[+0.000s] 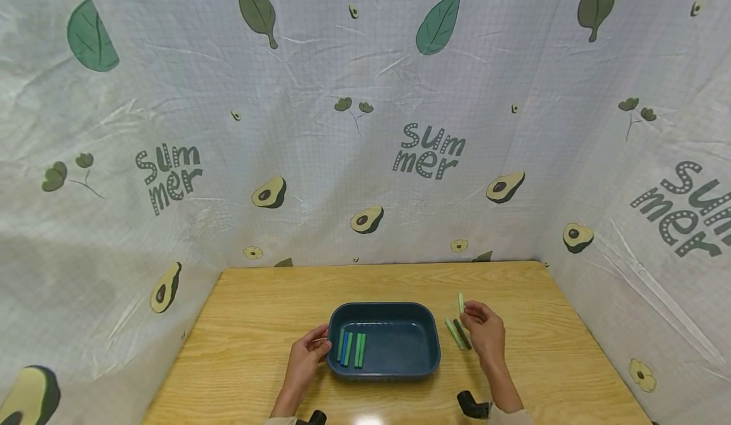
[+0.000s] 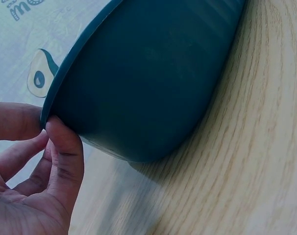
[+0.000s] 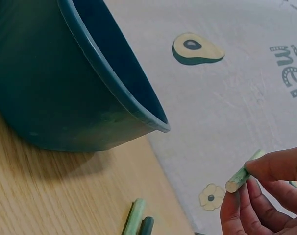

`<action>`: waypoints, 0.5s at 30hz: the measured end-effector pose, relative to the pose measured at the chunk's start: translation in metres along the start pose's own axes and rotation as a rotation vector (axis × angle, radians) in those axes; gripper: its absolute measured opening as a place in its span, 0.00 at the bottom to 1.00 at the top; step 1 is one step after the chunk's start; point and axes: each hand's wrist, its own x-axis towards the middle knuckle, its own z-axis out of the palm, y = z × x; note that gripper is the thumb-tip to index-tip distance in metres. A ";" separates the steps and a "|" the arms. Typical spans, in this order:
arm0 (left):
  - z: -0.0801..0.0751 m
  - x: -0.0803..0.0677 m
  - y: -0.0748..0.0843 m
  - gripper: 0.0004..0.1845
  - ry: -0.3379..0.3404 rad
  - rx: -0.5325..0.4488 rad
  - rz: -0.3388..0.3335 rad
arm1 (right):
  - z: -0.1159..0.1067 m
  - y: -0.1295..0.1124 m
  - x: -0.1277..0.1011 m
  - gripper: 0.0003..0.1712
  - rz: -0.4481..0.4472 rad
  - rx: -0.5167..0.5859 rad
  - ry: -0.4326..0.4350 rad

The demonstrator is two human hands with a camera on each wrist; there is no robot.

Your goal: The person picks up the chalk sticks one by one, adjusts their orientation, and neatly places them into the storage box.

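Note:
A dark teal plastic basin (image 1: 400, 373) stands on the table. Thumb and finger of my left hand (image 1: 305, 356) pinch its left rim, seen closely on the basin wall (image 2: 138, 88) in the left wrist view. Inside, toward the left end, several green sticks (image 1: 358, 350) and a blue stick (image 1: 346, 349) lie side by side. Right of the basin, my right hand (image 1: 484, 331) holds a light green chalk stick (image 3: 238, 178) between thumb and fingertips, raised off the table. Below it lie another light green stick (image 1: 454, 334) and a dark green stick (image 1: 462, 334).
The wooden table (image 1: 257, 311) reaches back to a white sheet (image 1: 320, 158) printed with avocados and leaves, which hangs at the back and both sides. Black mounts (image 1: 473, 406) sit at both wrists.

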 end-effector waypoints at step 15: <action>0.000 0.000 0.000 0.24 -0.010 0.003 -0.001 | 0.001 -0.009 -0.003 0.18 -0.014 0.000 0.000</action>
